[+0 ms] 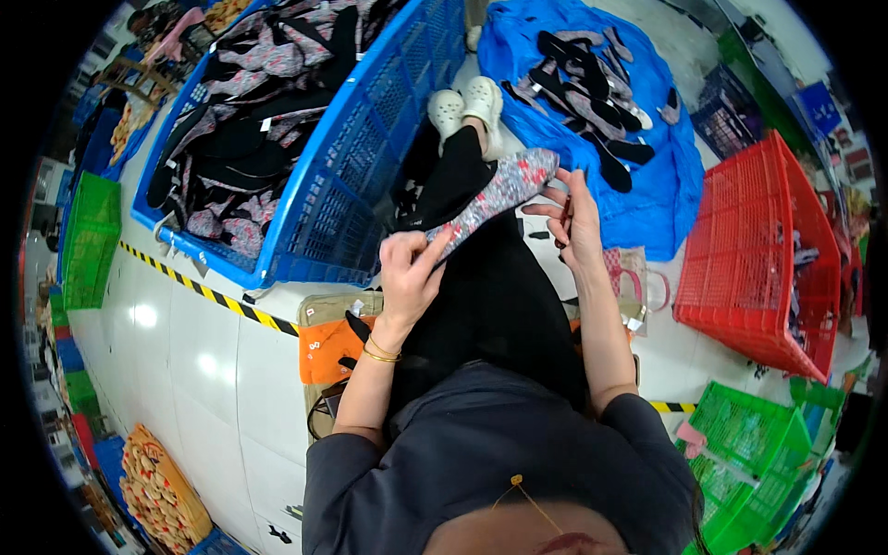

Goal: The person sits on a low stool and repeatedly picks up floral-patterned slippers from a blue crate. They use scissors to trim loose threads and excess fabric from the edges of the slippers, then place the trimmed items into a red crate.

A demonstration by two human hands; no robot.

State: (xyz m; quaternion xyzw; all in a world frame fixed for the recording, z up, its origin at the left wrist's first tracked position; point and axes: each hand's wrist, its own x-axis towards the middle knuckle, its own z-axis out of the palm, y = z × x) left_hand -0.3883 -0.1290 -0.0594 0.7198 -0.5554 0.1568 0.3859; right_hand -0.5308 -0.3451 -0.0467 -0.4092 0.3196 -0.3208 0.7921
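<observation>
My left hand [407, 273] grips the near end of a long flat sole-shaped piece [495, 196] covered in grey cloth with red and white flecks. The piece slants up and to the right above my black-trousered legs. Beside its far end, my right hand [572, 217] holds a small dark tool, fingers partly spread; what the tool is I cannot make out. My white clogs [467, 104] show beyond my knees.
A large blue crate [365, 157] full of black and patterned pieces stands at my left. A blue sheet [661, 190] with several dark sole-shaped pieces lies ahead right. A red crate [768, 254] sits right, green crates [749, 439] lower right, another green crate [91, 236] far left. Yellow-black tape [217, 298] crosses the floor.
</observation>
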